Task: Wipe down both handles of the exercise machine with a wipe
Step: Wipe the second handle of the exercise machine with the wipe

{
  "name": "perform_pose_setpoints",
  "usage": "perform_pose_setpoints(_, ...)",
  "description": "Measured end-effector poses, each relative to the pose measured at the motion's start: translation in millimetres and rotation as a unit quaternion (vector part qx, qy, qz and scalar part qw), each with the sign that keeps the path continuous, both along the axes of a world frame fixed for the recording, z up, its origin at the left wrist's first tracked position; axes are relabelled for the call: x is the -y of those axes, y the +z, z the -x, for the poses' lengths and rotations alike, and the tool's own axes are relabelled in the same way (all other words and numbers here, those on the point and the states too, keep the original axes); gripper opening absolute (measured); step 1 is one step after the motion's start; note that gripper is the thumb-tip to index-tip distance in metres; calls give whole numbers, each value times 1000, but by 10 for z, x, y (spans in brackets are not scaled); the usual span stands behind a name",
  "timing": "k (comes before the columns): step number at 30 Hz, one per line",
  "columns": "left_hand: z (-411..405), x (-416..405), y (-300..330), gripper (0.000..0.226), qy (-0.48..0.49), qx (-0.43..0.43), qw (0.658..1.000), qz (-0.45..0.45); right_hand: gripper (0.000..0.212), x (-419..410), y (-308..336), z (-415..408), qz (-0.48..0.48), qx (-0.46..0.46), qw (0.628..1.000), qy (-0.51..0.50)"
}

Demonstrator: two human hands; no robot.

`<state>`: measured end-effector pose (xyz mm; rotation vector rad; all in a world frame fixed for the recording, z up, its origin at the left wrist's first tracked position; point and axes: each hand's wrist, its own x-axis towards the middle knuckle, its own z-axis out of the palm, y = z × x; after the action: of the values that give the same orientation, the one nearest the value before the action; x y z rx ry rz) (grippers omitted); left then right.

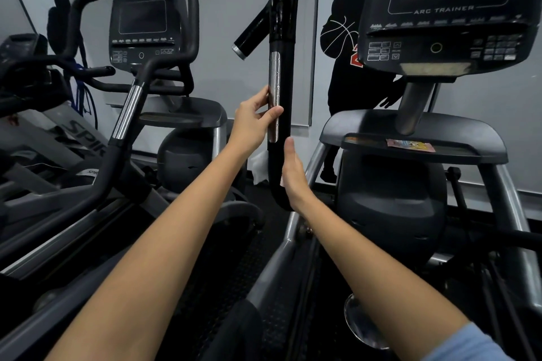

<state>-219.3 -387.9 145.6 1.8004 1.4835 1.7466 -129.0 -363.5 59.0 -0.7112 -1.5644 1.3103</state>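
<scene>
The black upright handle (280,67) of the Arc Trainer rises at centre, with a silver sensor strip on its front. My left hand (253,120) grips it at the strip, thumb across the front. Lower down, my right hand (293,176) lies against the handle's right side with the thumb pointing up and the fingers hidden behind the tube. A white wipe (259,167) shows on the handle's far left side at the level of those fingers. The machine's other handle is out of view.
The Arc Trainer console (445,9) hangs at upper right above a tray (469,152) holding a small packet. A second machine (152,38) with its own handles stands to the left. A person in dark clothes (352,76) stands behind the handle.
</scene>
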Motion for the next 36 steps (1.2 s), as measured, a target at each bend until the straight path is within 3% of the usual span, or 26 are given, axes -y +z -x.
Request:
perform_pose_setpoints(5, -12, 13, 0, 49, 3, -4, 1000, -4, 82, 53, -345, -84, 17, 53, 998, 15)
perform_pose_setpoints(9, 2, -5, -2, 48, 1, -6, 1000, -4, 74, -41, -34, 4, 41, -2, 999, 15)
perform_pose_setpoints(12, 8, -12, -10, 49, 1, -6, 1000, -4, 79, 87, -236, 9, 41, 8, 999, -10)
perform_pose_setpoints(14, 25, -18, -15, 50, -3, 1, 1000, -2, 66, 188, -393, -18, 33, 30, 999, -25)
perform_pose_setpoints(19, 28, -33, -20, 50, -6, 6, 1000, -2, 65, 293, -156, 75, -87, 50, 993, -54)
perform_pose_setpoints(23, 22, -21, -26, 50, -9, 15, 1000, -1, 63, 382, -353, 73, -203, 100, 970, -89)
perform_pose_setpoints(30, 114, 51, -265, 52, -28, 130, 990, 44, 58, 11, 174, -27, -268, 133, 948, -111)
perform_pose_setpoints(36, 90, 157, -645, 61, -39, 80, 992, 88, 74, 30, 118, -187, -339, 196, 914, -105)
